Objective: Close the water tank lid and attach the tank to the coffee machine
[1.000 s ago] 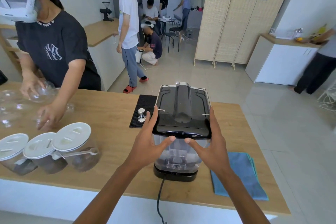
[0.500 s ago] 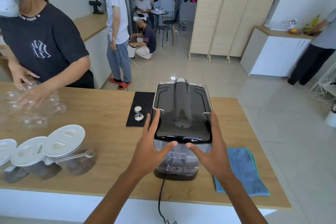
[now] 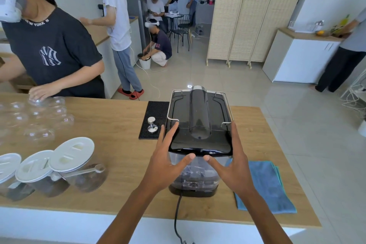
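Observation:
The black coffee machine (image 3: 200, 113) stands on the wooden counter (image 3: 111, 128) with its back toward me. The clear water tank (image 3: 195, 176) sits upright against that back, on the black base. Its glossy black lid (image 3: 200, 145) lies flat and closed on top. My left hand (image 3: 164, 164) clasps the tank's left side, fingers reaching up along the lid's edge. My right hand (image 3: 235, 166) mirrors it on the right side. Both thumbs rest on the near face just under the lid and almost meet.
A black power cord (image 3: 176, 218) drops over the counter's near edge. A blue cloth (image 3: 265, 184) lies right of the machine. A steel tamper (image 3: 152, 125) stands on a black mat (image 3: 156, 109) to the left. White-lidded jars (image 3: 73, 162) and clear glasses (image 3: 39, 117) fill the left, where another person (image 3: 51, 55) works.
My hands have stayed on the tank's sides, fingers sliding slightly farther along the lid. The person opposite has shifted a hand over the glasses.

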### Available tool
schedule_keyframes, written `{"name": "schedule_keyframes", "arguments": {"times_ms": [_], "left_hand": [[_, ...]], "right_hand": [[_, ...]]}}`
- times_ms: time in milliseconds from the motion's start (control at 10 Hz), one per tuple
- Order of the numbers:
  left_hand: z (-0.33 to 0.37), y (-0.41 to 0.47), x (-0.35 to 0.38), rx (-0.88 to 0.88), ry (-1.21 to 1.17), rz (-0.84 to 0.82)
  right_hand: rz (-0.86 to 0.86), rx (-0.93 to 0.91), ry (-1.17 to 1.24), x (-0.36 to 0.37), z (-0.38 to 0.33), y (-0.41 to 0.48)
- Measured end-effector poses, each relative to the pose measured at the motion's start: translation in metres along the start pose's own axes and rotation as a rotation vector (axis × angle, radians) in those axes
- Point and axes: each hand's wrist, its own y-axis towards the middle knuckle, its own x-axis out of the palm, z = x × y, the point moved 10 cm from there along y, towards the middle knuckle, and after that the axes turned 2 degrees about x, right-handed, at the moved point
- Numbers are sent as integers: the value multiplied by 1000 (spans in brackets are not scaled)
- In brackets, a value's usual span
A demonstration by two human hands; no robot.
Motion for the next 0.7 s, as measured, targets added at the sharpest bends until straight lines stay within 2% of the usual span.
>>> {"name": "schedule_keyframes", "arguments": {"times_ms": [500,700], "left_hand": [[-9,-17,1,61,-27,40],[-81,-55,16,-53,153,-124]], "right_hand": [[7,66,-38,-1,13,-14],[-26,118,-110,3,51,-37]]}}
